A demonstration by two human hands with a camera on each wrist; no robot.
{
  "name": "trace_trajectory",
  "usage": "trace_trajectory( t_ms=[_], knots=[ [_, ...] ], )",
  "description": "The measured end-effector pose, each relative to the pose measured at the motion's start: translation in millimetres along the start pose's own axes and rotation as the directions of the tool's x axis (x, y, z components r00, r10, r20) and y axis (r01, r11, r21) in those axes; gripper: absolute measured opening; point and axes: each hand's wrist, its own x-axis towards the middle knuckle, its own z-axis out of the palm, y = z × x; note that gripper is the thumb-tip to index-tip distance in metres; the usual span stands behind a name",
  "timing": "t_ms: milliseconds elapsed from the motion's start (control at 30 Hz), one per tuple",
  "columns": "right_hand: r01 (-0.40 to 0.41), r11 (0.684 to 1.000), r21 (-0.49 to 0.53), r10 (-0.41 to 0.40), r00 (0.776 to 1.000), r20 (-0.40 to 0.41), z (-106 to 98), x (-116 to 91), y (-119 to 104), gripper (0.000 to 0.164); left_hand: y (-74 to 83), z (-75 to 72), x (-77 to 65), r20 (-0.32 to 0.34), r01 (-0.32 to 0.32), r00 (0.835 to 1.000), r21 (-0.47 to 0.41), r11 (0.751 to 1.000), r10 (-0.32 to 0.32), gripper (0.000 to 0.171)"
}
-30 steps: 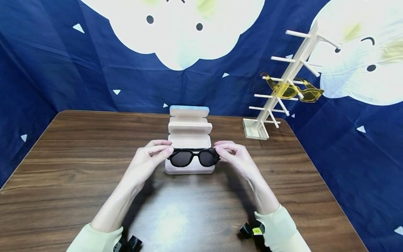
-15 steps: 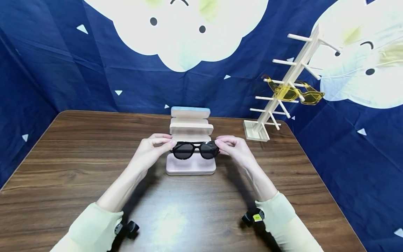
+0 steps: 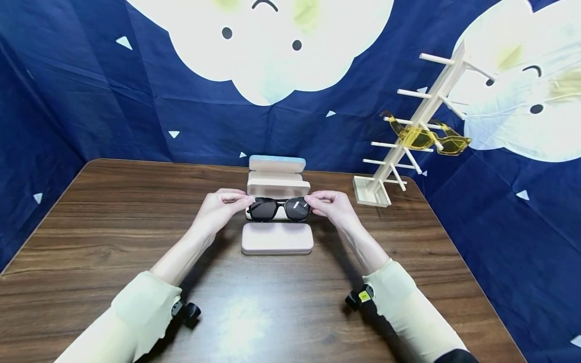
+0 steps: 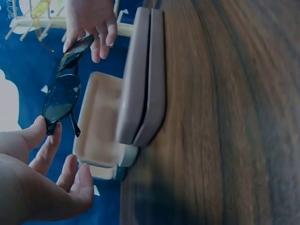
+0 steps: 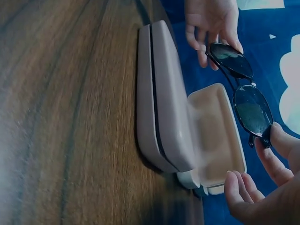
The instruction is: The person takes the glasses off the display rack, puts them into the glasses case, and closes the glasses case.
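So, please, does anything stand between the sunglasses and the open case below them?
Nothing visible does. The left hand and right hand pinch the sunglasses by their ends, and the wrist views show only a gap between them and the open case. The front case sits on the person's side, not in between.

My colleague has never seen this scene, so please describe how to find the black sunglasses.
On the wooden table, look beyond the front pale case. There, above an open case, the left hand and right hand pinch the black sunglasses at opposite ends. Their black frame sets them apart from the yellow sunglasses on the wooden stand.
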Motion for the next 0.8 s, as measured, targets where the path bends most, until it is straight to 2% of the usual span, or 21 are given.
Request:
trace_trajectory(
  t_ms=[200, 433, 800],
  knots=[
    [-0.015, 0.999, -0.052, 0.013, 0.999, -0.042, 2.4, 12.7, 3.9, 0.013, -5.8, -1.1, 13.3, -0.013, 0.029, 0.999, 0.044, 0.999, -0.029, 0.049],
    [-0.041, 0.987, -0.158, 0.026, 0.995, -0.092, 3.8, 23.4, 8.1, 0.024, -8.5, -2.3, 25.5, -0.022, 0.057, 0.998, 0.107, 0.993, -0.055, 0.049],
    [-0.105, 0.97, -0.218, 0.092, 0.993, -0.07, 1.6, 39.3, 11.5, 0.028, -15.8, -1.2, 39.9, -0.037, 0.082, 0.996, 0.209, 0.974, -0.076, 0.048]
  ],
)
